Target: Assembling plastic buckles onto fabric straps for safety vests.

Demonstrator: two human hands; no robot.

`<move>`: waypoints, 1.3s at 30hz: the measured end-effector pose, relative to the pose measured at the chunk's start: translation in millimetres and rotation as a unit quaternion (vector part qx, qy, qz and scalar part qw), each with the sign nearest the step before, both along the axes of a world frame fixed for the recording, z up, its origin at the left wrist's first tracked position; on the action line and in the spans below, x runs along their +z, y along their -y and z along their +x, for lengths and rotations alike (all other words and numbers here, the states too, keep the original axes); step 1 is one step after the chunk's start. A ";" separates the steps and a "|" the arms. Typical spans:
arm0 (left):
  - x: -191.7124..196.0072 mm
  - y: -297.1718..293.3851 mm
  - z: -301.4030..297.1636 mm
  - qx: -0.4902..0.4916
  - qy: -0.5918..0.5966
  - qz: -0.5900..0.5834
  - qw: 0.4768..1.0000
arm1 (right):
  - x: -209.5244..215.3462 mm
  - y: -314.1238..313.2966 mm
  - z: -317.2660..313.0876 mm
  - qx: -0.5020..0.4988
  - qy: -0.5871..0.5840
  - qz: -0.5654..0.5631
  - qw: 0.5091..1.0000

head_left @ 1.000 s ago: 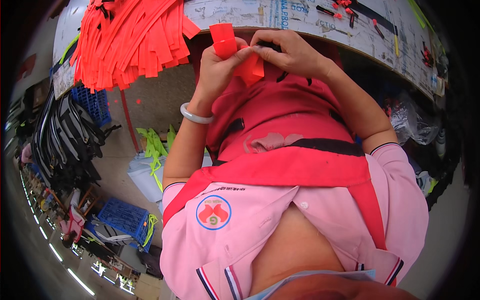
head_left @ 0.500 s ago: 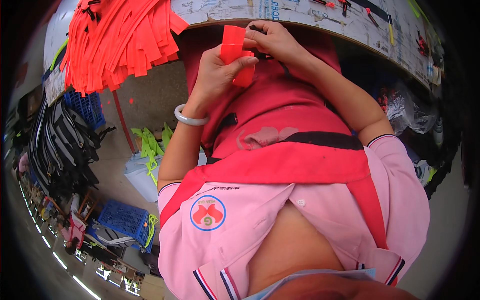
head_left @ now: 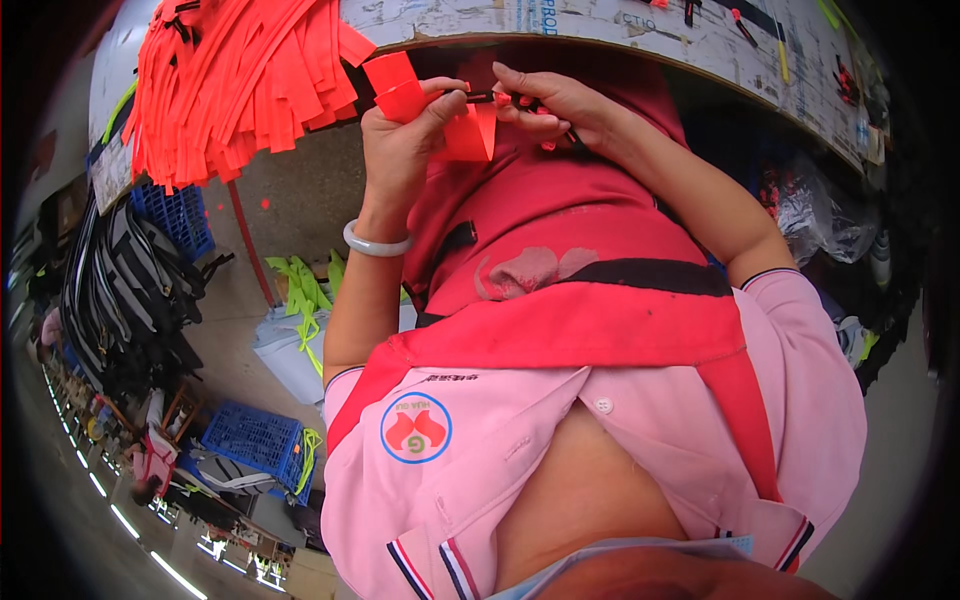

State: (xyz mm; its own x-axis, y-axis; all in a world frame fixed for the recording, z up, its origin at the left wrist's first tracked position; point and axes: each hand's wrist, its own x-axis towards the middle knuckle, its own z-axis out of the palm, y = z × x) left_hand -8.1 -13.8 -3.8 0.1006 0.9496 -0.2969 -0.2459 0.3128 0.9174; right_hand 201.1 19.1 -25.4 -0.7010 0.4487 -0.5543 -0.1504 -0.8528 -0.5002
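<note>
Scuffed pale worktop (head_left: 600, 25) carries a heap of flat orange fabric strips (head_left: 240, 80) spilling over its edge. Just below, the left hand (head_left: 405, 145) clenches a folded orange strip (head_left: 440, 115); the right hand (head_left: 555, 100) pinches its small dark fitting. Blue slatted crates (head_left: 250, 440) sit on the floor, contents unclear

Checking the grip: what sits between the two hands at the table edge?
In the head view, a folded orange-red strip bridges left hand and right hand; both pinch it.

Single head-worn fisheye looks steeply down, close over the torso.
</note>
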 end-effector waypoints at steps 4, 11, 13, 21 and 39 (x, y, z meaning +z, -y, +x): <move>-5.5 4.0 -1.7 0.010 -0.004 0.010 1.000 | 3.2 3.2 2.9 -0.016 0.031 0.044 0.998; -0.6 10.7 7.2 -0.031 0.011 0.019 0.999 | 9.6 2.4 4.8 -0.037 0.069 0.088 0.993; -0.5 12.1 9.2 -0.033 0.052 0.000 0.998 | 15.1 1.9 0.5 -0.080 0.081 0.106 0.988; -3.7 5.9 4.2 -0.054 0.067 -0.048 0.995 | 55.6 -9.1 2.9 -0.038 0.125 0.257 0.958; -11.3 6.6 12.5 -0.053 0.007 0.047 0.997 | 36.7 8.9 -13.8 -0.079 0.206 0.339 0.915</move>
State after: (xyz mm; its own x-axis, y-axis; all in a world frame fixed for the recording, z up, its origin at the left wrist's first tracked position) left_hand 4.3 -20.4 -15.1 0.2061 0.9571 -0.2038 -0.2298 0.2498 0.9407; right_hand 187.3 10.3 11.3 -0.3924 0.8645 -0.3141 0.0745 -0.3105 -0.9477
